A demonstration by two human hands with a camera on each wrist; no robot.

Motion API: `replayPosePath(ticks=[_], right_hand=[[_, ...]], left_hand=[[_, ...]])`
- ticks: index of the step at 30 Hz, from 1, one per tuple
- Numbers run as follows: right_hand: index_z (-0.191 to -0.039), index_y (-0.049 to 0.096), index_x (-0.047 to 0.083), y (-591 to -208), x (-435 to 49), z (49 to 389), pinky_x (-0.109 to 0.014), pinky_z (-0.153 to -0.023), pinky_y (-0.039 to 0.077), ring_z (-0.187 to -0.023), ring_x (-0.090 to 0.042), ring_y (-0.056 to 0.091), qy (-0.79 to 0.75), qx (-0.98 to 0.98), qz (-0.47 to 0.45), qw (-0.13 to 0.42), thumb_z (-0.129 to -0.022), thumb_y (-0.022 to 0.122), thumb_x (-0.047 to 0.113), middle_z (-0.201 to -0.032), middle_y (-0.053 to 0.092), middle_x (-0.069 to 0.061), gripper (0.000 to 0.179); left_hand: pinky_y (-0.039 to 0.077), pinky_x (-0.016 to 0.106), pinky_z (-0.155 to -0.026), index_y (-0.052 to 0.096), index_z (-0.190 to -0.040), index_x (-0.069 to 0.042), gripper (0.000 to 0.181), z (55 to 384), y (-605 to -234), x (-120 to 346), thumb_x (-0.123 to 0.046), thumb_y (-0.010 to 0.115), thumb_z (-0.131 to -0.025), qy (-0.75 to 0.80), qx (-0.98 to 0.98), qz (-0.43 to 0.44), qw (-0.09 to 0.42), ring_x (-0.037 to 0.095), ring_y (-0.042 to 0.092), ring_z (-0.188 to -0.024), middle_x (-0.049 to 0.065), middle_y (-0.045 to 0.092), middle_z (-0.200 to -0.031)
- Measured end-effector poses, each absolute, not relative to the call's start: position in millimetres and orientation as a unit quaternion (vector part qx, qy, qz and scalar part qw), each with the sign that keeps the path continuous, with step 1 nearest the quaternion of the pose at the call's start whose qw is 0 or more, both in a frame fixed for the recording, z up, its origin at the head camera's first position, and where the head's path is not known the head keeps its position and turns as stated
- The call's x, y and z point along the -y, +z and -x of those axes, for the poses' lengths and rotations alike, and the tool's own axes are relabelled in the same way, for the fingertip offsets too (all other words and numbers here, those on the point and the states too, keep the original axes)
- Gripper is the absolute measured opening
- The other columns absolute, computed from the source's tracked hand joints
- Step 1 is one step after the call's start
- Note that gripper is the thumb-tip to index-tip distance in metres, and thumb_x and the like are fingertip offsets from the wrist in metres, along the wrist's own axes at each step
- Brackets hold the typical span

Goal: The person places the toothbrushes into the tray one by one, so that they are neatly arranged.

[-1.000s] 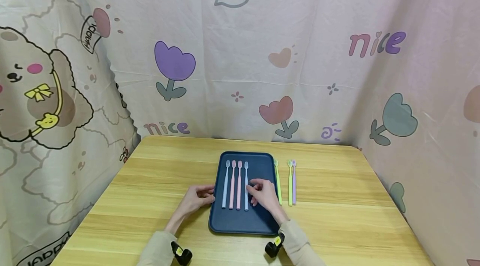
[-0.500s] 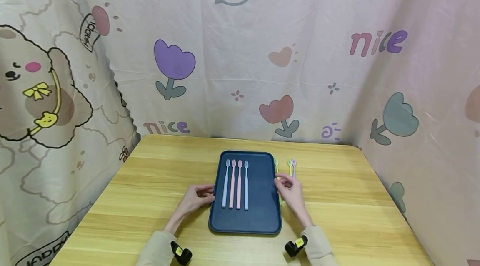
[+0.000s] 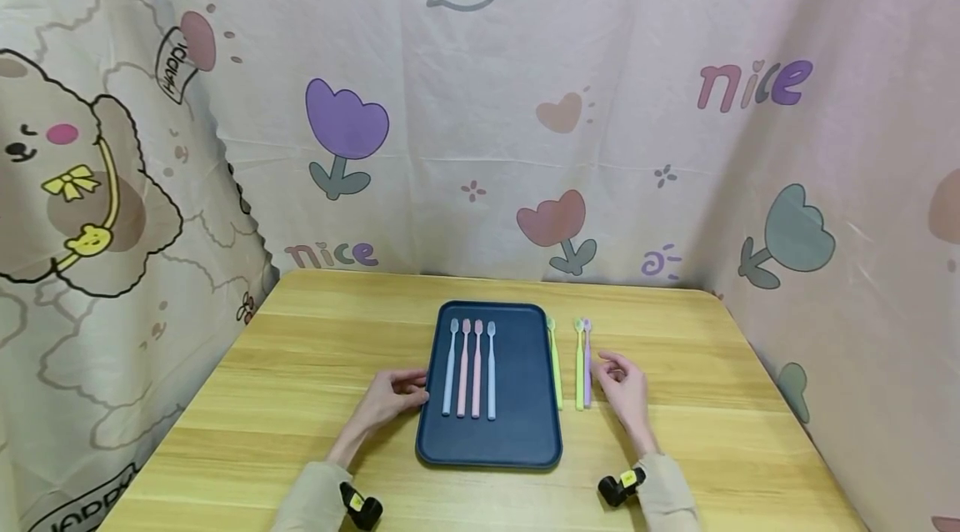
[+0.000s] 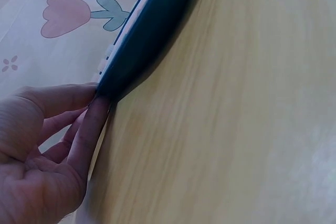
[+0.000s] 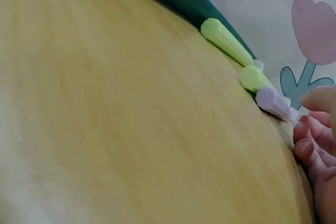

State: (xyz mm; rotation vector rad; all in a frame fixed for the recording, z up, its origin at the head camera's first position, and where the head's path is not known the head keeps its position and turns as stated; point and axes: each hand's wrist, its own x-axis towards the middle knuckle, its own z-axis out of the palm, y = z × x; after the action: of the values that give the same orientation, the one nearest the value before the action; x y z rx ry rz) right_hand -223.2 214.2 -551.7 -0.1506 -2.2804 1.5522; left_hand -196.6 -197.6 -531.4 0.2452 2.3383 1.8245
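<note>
A dark blue tray [image 3: 517,432] lies on the table with a light blue toothbrush [image 3: 449,373], two pink toothbrushes [image 3: 462,373] and another light blue toothbrush [image 3: 492,373] side by side on its left half. My left hand [image 3: 390,399] holds the tray's left edge between thumb and fingers; the left wrist view shows the fingertips at the rim. Right of the tray, my right hand [image 3: 626,386] has bent fingers with nothing between them, its fingertips close beside a purple toothbrush [image 3: 588,365]. A yellow-green toothbrush [image 3: 580,369] lies against the purple one.
Another yellow-green toothbrush [image 3: 556,369] lies along the tray's right edge. The wooden table [image 3: 720,432] reaches back to a printed cloth backdrop [image 3: 465,140]. Black wrist cameras [image 3: 621,486] sit at both sleeves.
My right hand has moved right, from the right-hand light blue toothbrush on the tray, past the rim, to beside the purple toothbrush. The left hand has stayed at the tray's edge.
</note>
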Motion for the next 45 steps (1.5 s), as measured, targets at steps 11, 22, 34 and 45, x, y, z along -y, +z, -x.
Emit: replayPosePath(ticks=[11, 22, 34, 45], right_hand=[[-0.111, 0.072, -0.004, -550.3, -215.2, 225.2, -0.015, -0.06, 0.044, -0.062, 0.003, 0.051, 0.508, 0.846, 0.067, 0.146, -0.088, 0.075, 0.012, -0.084, 0.071, -0.015, 0.028], [-0.113, 0.072, -0.004, -549.1, -216.5, 224.6, -0.015, -0.06, 0.044, -0.063, 0.002, 0.053, 0.502, 0.851, 0.071, 0.133, -0.088, 0.075, 0.012, -0.085, 0.07, -0.015, 0.03], [-0.114, 0.071, -0.005, -551.1, -219.3, 226.1, -0.014, -0.061, 0.047, -0.063, 0.003, 0.056, 0.504, 0.852, 0.072, 0.122, -0.087, 0.075, 0.011, -0.083, 0.07, -0.009, 0.032], [-0.12, 0.067, -0.009, -547.5, -224.2, 225.4, -0.014, -0.062, 0.049, -0.065, 0.003, 0.057, 0.527, 0.842, 0.072, 0.095, -0.087, 0.071, 0.003, -0.087, 0.071, -0.013, 0.035]], left_hand=[[0.056, 0.017, -0.072, 0.057, -0.131, 0.016, 0.049, 197.2, -532.4, 197.1, 0.0, 0.073, -0.087, 0.611, -0.783, -0.081, 0.083, 0.009, 0.065, -0.087, 0.035, 0.066, -0.12], [0.056, 0.017, -0.072, 0.057, -0.131, 0.016, 0.05, 198.3, -533.4, 198.5, 0.0, 0.073, -0.087, 0.618, -0.777, -0.086, 0.083, 0.007, 0.065, -0.086, 0.036, 0.065, -0.121], [0.059, 0.02, -0.075, 0.054, -0.132, 0.018, 0.051, 195.6, -531.3, 196.3, 0.0, 0.072, -0.088, 0.624, -0.772, -0.081, 0.092, 0.008, 0.064, -0.087, 0.037, 0.064, -0.123], [0.058, 0.019, -0.074, 0.055, -0.132, 0.017, 0.051, 196.2, -533.1, 196.2, 0.0, 0.072, -0.087, 0.619, -0.777, -0.072, 0.089, 0.004, 0.064, -0.085, 0.036, 0.064, -0.122]])
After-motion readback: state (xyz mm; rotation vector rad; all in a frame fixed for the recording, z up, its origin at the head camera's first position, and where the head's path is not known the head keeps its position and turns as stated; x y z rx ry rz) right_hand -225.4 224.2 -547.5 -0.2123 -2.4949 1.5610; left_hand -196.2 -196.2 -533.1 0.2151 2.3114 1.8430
